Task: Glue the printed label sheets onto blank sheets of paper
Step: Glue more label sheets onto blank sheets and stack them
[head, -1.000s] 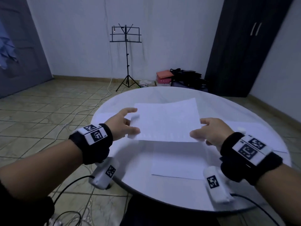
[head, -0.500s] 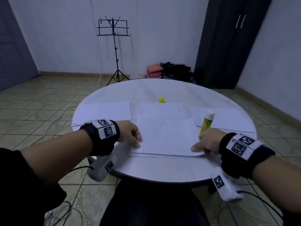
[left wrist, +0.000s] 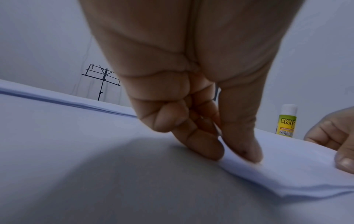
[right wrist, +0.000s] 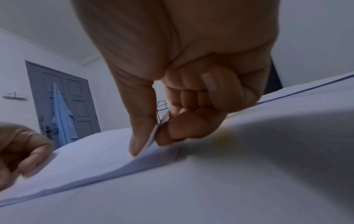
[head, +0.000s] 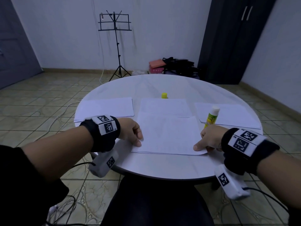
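White paper sheet point(head: 167, 136) lies on the round table point(head: 162, 165), set over another sheet point(head: 164, 106) in the middle; the left hand point(head: 132, 132) pinches its near left corner between thumb and forefinger; the right hand point(head: 210, 138) pinches the near right corner, which curls up; a glue stick point(head: 211, 117) stands upright just beyond the right hand; its yellow cap point(head: 164, 95) sits farther back; paper stacks point(head: 105, 106) lie at either side
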Demonstrator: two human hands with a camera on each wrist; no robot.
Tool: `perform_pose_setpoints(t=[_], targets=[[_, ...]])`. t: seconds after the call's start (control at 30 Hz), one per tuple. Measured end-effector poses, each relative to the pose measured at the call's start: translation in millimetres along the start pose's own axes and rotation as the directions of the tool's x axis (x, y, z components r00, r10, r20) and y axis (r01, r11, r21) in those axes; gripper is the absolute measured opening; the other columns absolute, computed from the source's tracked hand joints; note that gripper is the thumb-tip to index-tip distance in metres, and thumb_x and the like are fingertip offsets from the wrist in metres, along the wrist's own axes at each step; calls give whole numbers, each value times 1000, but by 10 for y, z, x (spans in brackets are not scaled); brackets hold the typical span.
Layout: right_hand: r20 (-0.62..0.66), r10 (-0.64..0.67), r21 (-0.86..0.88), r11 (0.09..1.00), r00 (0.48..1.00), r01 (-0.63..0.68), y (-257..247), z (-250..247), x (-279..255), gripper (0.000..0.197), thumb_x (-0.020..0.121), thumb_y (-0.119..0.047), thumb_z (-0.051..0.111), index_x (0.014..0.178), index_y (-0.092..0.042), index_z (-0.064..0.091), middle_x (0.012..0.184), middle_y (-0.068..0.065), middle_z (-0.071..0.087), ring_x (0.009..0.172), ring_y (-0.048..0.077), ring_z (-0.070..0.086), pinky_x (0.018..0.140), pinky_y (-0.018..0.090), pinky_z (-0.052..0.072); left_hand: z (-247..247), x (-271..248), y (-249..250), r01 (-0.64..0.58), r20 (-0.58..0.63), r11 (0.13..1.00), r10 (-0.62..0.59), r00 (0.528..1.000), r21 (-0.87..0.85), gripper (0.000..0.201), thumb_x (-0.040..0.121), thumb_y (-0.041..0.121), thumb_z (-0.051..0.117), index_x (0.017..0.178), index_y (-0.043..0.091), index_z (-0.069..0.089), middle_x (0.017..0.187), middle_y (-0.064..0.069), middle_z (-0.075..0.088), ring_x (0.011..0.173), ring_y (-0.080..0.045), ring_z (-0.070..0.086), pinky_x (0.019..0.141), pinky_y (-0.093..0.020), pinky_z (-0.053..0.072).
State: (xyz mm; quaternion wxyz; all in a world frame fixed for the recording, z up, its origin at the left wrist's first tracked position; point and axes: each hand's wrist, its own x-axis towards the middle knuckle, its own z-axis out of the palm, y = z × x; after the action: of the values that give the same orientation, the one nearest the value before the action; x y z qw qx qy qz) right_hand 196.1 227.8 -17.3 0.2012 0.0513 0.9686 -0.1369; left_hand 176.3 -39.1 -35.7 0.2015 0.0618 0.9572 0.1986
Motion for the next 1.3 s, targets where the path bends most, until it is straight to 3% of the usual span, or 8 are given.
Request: perform_pose_setpoints(t=[0.53, 0.87, 1.3], targets=[[-28, -4, -92, 996, 1000, 2, -36, 32, 8, 44, 76, -31, 77, 62, -10, 41, 69, 5, 54, 54, 14, 42, 46, 22, 30, 21, -1, 1, -21, -19, 999, 22, 1000, 34, 24, 73, 24, 81, 73, 28, 58, 67, 17, 53, 62, 4, 46, 57, -13, 33], [23, -11, -168, 986, 1000, 15, -53, 7, -19, 43, 81, -36, 72, 68, -10, 39, 68, 1, 45, 53, 13, 37, 45, 20, 28, 51, 27, 12, -9, -29, 991, 13, 999, 135, 24, 73, 27, 81, 71, 30, 57, 71, 15, 53, 64, 2, 46, 58, -15, 36], [29, -15, -173, 985, 999, 20, -27, 10, 12, 40, 83, -37, 69, 68, -11, 43, 73, 3, 57, 51, 12, 41, 46, 20, 32, 37, 19, 25, 4, -17, 991, -2, 1000, 134, 22, 73, 28, 81, 77, 30, 59, 72, 15, 54, 62, 1, 46, 56, -16, 37]])
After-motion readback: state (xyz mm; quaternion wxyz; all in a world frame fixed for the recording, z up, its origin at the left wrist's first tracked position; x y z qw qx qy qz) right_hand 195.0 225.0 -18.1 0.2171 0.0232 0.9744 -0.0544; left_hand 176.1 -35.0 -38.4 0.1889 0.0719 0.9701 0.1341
